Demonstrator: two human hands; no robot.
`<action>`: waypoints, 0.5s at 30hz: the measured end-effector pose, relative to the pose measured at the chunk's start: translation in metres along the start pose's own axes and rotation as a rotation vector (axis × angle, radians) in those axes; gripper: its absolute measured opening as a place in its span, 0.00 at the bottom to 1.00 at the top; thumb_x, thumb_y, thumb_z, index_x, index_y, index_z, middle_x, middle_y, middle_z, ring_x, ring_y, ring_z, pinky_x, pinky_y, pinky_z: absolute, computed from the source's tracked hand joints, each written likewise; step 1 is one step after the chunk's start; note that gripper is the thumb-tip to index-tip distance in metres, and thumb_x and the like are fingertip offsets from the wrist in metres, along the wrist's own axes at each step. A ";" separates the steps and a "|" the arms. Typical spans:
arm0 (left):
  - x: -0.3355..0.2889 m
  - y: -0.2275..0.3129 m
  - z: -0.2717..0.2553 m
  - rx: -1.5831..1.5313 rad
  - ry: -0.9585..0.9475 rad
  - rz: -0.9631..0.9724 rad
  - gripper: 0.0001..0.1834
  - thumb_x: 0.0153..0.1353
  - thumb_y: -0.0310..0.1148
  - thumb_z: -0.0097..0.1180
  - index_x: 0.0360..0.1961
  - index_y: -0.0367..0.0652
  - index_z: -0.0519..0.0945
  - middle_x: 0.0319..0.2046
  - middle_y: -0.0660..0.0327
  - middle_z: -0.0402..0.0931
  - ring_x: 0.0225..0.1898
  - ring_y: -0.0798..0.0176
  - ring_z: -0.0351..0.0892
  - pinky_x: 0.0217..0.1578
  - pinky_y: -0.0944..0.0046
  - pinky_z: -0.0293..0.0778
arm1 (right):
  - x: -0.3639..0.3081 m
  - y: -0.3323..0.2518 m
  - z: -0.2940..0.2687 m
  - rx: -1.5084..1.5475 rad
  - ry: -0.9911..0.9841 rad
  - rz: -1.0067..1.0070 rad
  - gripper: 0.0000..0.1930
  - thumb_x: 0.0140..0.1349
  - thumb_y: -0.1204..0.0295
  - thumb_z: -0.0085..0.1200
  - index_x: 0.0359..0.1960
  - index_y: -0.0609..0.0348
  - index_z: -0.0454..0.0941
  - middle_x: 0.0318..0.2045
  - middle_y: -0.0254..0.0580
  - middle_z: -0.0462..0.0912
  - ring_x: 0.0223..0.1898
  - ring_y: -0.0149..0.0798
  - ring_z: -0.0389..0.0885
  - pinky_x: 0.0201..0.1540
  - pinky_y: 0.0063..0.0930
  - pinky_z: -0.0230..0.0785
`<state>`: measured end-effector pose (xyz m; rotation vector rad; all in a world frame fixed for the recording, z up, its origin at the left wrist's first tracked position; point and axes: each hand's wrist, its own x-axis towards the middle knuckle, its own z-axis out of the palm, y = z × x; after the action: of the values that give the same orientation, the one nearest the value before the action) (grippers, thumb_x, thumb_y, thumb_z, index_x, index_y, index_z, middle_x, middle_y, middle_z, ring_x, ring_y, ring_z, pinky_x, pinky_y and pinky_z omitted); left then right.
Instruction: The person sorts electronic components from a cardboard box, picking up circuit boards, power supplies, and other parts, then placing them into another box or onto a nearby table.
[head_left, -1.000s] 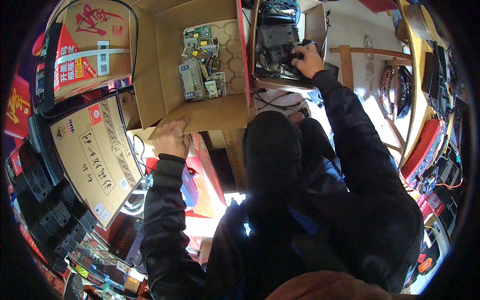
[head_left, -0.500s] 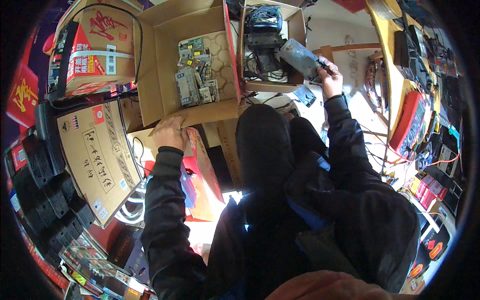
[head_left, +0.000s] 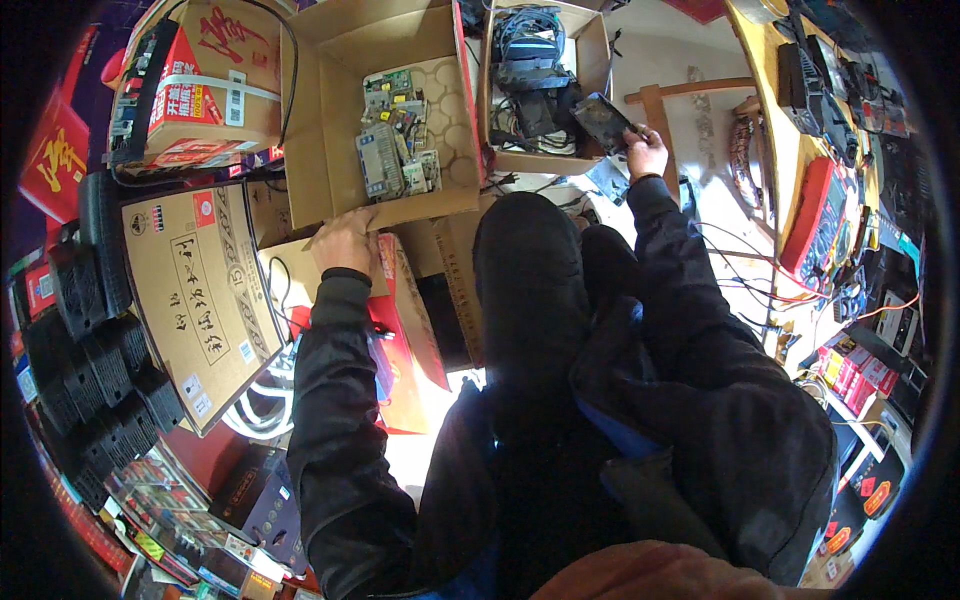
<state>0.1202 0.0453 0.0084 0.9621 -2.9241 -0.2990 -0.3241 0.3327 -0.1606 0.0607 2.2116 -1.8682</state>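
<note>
My right hand (head_left: 647,154) pinches one end of a flat, dark rectangular case (head_left: 603,122), holding it tilted over the right side of a smaller cardboard box (head_left: 545,162). Inside that box are coiled blue-black cables (head_left: 530,35) and black adapter-like blocks (head_left: 540,112). My left hand (head_left: 343,245) is closed on the near flap of a larger open cardboard box (head_left: 425,207), close to its left corner. Several circuit boards (head_left: 405,125) and a silver perforated metal unit (head_left: 379,163) lie in the larger box.
A taped carton (head_left: 255,105) stands at the far left, with a flat handwritten carton (head_left: 205,300) nearer. Black ribbed units (head_left: 105,350) are stacked on the left. At right, a wooden bench (head_left: 765,60) carries a red-edged meter (head_left: 815,225), with loose leads hanging below.
My right hand has moved a little left, and the case has turned from a bright, shiny look to a dark one. My left hand stays on the flap. The whole view has shifted slightly.
</note>
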 end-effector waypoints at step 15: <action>0.004 -0.001 -0.003 0.008 -0.007 0.030 0.20 0.45 0.27 0.65 0.44 0.48 0.86 0.37 0.56 0.84 0.40 0.48 0.83 0.47 0.52 0.78 | -0.002 0.043 0.114 -0.719 -0.678 -0.233 0.14 0.59 0.61 0.63 0.40 0.58 0.87 0.43 0.51 0.88 0.43 0.56 0.87 0.47 0.43 0.79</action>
<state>0.1179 0.0422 0.0107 0.9186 -2.9456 -0.2895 -0.2961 0.2290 -0.2188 -0.8447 2.2565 -0.8509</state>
